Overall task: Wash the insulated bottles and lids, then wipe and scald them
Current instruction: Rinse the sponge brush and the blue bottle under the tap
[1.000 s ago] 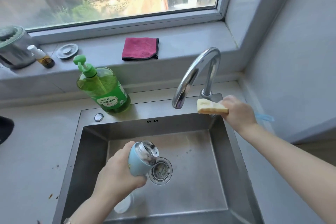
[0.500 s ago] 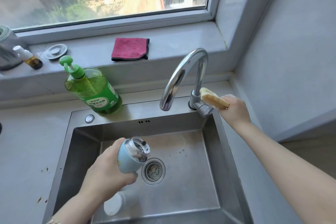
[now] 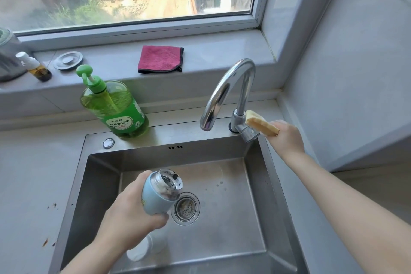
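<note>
Desk: Bottle (image 3: 155,193) location?

Operator: I see it over the sink (image 3: 233,229), at 8 o'clock from the drain strainer (image 3: 185,208). It is tilted, with its open steel mouth aimed toward 1 o'clock. My left hand (image 3: 131,213) has its grip closed round the pale blue body.

Desk: And the right?

Operator: My right hand (image 3: 287,138) sits at 3 o'clock of the tap (image 3: 229,91), grip closed on a yellow sponge (image 3: 261,125). The sponge's far end reaches the tap's lever (image 3: 248,132); I cannot tell whether they touch.

Desk: Anything else?

Operator: A white lid (image 3: 142,249) lies on the sink floor at 6 o'clock, half hidden beneath my left wrist. A green soap bottle (image 3: 115,107) stands on the sink's rim at 11 o'clock. A red cloth (image 3: 160,59) lies folded on the windowsill (image 3: 211,58) at 12.
</note>
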`<state>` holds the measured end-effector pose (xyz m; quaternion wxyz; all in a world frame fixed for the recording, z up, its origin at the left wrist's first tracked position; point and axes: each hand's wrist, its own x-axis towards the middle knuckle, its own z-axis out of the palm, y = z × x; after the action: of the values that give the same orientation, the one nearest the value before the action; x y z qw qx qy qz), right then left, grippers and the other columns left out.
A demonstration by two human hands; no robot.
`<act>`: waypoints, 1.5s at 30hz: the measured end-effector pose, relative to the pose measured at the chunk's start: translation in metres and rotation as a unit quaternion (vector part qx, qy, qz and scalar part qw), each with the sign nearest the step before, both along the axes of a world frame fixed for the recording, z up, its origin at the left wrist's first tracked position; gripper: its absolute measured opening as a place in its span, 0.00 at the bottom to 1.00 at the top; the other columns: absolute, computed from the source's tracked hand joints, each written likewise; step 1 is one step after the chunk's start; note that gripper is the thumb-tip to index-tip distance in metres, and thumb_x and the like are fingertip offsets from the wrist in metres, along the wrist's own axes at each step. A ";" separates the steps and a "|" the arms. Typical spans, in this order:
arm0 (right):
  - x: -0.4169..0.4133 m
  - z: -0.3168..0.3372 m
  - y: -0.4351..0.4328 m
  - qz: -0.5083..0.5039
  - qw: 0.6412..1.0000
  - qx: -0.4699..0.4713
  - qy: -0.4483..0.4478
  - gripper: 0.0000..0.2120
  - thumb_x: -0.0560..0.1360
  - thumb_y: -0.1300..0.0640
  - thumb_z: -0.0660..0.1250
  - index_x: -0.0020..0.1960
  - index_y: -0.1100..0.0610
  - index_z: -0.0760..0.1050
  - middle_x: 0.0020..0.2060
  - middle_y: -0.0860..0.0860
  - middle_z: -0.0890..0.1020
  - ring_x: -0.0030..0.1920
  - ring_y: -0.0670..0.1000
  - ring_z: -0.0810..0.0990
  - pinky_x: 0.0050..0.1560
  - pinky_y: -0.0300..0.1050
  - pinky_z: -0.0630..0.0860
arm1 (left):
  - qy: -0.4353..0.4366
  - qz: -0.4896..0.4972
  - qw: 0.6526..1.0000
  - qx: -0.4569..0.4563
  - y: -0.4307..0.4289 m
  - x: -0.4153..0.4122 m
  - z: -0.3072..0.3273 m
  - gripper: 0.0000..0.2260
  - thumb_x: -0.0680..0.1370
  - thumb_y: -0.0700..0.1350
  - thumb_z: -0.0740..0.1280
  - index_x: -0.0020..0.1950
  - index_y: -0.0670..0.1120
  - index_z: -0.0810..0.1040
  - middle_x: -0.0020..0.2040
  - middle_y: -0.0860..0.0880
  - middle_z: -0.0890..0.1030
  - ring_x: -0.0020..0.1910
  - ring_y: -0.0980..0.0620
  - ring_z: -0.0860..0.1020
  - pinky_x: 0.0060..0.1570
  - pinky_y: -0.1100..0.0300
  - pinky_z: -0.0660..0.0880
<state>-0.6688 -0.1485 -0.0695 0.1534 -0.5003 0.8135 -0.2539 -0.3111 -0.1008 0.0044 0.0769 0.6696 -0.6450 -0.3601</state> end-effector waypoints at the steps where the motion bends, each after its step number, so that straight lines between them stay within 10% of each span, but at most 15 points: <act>1: 0.001 0.001 0.001 -0.001 1.000 0.010 0.004 0.08 0.74 0.58 0.67 0.41 0.62 0.80 0.41 0.57 0.80 0.41 0.61 0.76 0.37 0.48 0.70 | 0.005 0.002 1.000 0.000 0.001 0.002 0.000 0.30 0.56 0.49 0.73 0.52 0.68 0.65 0.45 0.59 0.77 0.43 0.58 0.76 0.44 0.56 0.74; 9: 0.046 0.033 0.035 0.007 0.999 0.042 -0.031 0.16 0.68 0.50 0.73 0.56 0.49 0.77 0.51 0.47 0.78 0.50 0.53 0.76 0.41 0.43 0.66 | 0.039 0.005 0.999 -0.004 0.008 0.025 0.004 0.28 0.59 0.46 0.75 0.50 0.67 0.66 0.43 0.58 0.77 0.41 0.57 0.76 0.42 0.56 0.74; 14: 0.115 0.045 0.061 0.063 0.961 0.049 -0.267 0.20 0.71 0.40 0.67 0.62 0.40 0.73 0.53 0.37 0.78 0.57 0.42 0.75 0.61 0.44 0.70 | 0.051 0.010 0.999 0.002 0.013 0.040 0.003 0.28 0.59 0.46 0.75 0.51 0.66 0.66 0.45 0.58 0.77 0.42 0.57 0.76 0.44 0.56 0.75; 19: 0.170 0.054 0.055 0.058 0.892 0.097 -0.438 0.05 0.77 0.55 0.63 0.49 0.56 0.76 0.34 0.48 0.75 0.34 0.45 0.74 0.34 0.37 0.73 | 0.064 0.008 0.998 0.011 0.020 0.060 0.001 0.28 0.59 0.46 0.75 0.50 0.66 0.66 0.44 0.58 0.78 0.42 0.58 0.76 0.43 0.56 0.75; 23: 0.192 0.060 0.045 0.045 0.834 0.111 -0.539 0.08 0.76 0.66 0.61 0.54 0.64 0.72 0.40 0.55 0.79 0.39 0.49 0.80 0.37 0.40 0.78 | 0.077 0.019 0.997 0.010 0.024 0.073 0.002 0.28 0.59 0.44 0.76 0.47 0.69 0.66 0.42 0.59 0.78 0.41 0.60 0.76 0.40 0.59 0.73; 28: 0.200 0.058 0.045 0.007 0.786 0.114 -0.608 0.07 0.77 0.53 0.62 0.54 0.52 0.67 0.34 0.52 0.73 0.31 0.48 0.77 0.33 0.42 0.76 | 0.100 0.048 0.994 0.022 0.031 0.085 -0.001 0.28 0.60 0.43 0.75 0.49 0.68 0.67 0.43 0.58 0.78 0.42 0.59 0.76 0.40 0.59 0.73; 33: 0.202 0.058 0.036 -0.048 0.811 0.128 -0.569 0.24 0.75 0.33 0.51 0.51 0.52 0.73 0.27 0.50 0.72 0.26 0.47 0.73 0.28 0.41 0.77 | 0.118 0.065 0.990 0.041 0.037 0.089 -0.006 0.28 0.60 0.42 0.74 0.50 0.67 0.68 0.43 0.59 0.78 0.43 0.58 0.77 0.42 0.57 0.74; 40: 0.198 0.056 0.029 -0.017 0.808 0.076 -0.583 0.03 0.77 0.59 0.64 0.46 0.58 0.74 0.35 0.53 0.78 0.23 0.44 0.71 0.20 0.36 0.68 | 0.123 0.073 0.989 0.041 0.037 0.086 -0.006 0.30 0.60 0.42 0.75 0.51 0.69 0.67 0.43 0.67 0.76 0.43 0.59 0.77 0.42 0.58 0.74; 45: 0.200 0.049 0.027 0.001 0.819 0.079 -0.568 0.05 0.78 0.61 0.61 0.47 0.54 0.75 0.29 0.50 0.70 0.19 0.42 0.64 0.17 0.32 0.60 | 0.126 0.089 0.987 0.047 0.036 0.085 -0.006 0.30 0.61 0.42 0.75 0.49 0.70 0.67 0.42 0.59 0.78 0.43 0.58 0.77 0.42 0.58 0.74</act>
<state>-0.4686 -0.1219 -0.0204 0.6278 -0.2540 0.5986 -0.4278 -0.2260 -0.0653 -0.0015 0.1582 0.6766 -0.5503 -0.4630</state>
